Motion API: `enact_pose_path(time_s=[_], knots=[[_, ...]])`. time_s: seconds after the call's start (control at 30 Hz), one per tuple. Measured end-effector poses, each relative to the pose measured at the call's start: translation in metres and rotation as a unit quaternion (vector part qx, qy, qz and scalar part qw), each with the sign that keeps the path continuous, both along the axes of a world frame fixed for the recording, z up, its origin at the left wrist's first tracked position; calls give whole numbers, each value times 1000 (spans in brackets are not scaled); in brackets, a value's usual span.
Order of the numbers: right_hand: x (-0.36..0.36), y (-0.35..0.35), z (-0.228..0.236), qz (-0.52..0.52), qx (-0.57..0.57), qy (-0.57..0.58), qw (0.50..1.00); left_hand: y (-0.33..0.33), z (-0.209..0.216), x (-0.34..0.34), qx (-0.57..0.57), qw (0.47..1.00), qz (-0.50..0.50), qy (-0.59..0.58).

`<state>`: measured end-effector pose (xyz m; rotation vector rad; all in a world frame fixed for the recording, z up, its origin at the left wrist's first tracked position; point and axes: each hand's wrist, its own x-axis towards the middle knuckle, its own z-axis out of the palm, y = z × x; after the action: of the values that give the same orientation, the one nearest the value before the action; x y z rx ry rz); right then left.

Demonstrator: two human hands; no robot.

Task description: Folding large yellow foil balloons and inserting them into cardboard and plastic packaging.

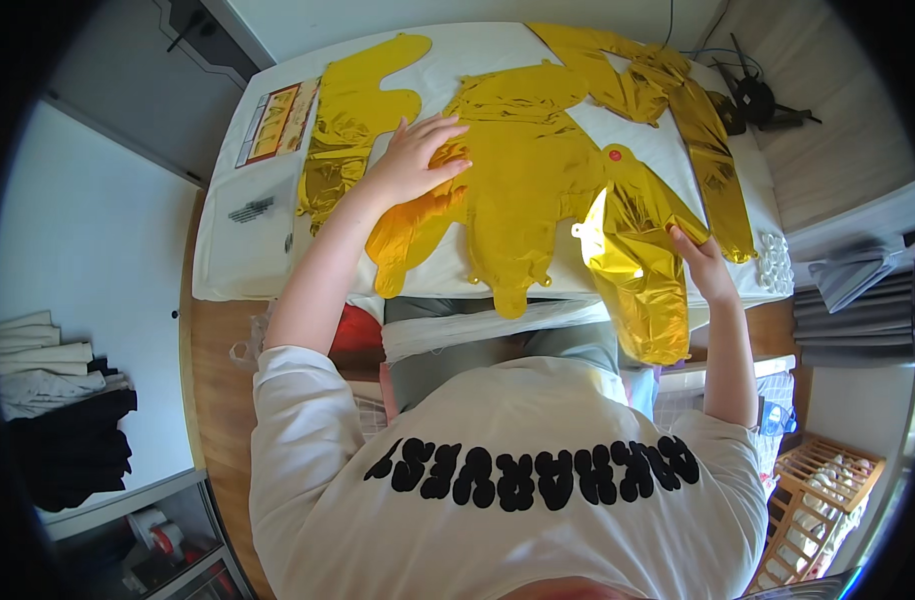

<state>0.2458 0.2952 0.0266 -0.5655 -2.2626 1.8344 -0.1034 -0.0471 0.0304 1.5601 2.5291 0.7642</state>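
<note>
Flat gold foil balloons are spread over a white-covered table. My left hand [418, 163] lies over the middle foil balloon [523, 190], palm down, its fingers stretched out and apart. Below that wrist, a foil lobe [406, 232] shines orange. At the right, my right hand [705, 265] grips the edge of another foil balloon [633, 280], thumb on top and the other fingers hidden behind. This balloon is creased, hangs over the table's near edge and bears a small red round mark at its upper end. A further foil balloon [348, 130] lies at the left.
More gold foil [713, 165] stretches along the far right. A printed card [278, 120] and a clear bag [250, 208] with dark thin pieces lie left. A black device [756, 98] with a cable stands at the back right, and clear ring-like pieces [775, 262] at the right edge.
</note>
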Motion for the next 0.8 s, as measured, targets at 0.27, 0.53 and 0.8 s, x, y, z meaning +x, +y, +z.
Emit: enact_pose_path(time_s=[0.27,0.53,0.8], knots=[[10,-3,1,-1,70,-58,996,6,-15,3,-46,996,-42,71],[15,-9,-10,57,94,-6,994,16,-13,1,-35,995,-54,75],[22,-5,-14,53,81,-49,994,15,-14,5,-20,997,-54,56]])
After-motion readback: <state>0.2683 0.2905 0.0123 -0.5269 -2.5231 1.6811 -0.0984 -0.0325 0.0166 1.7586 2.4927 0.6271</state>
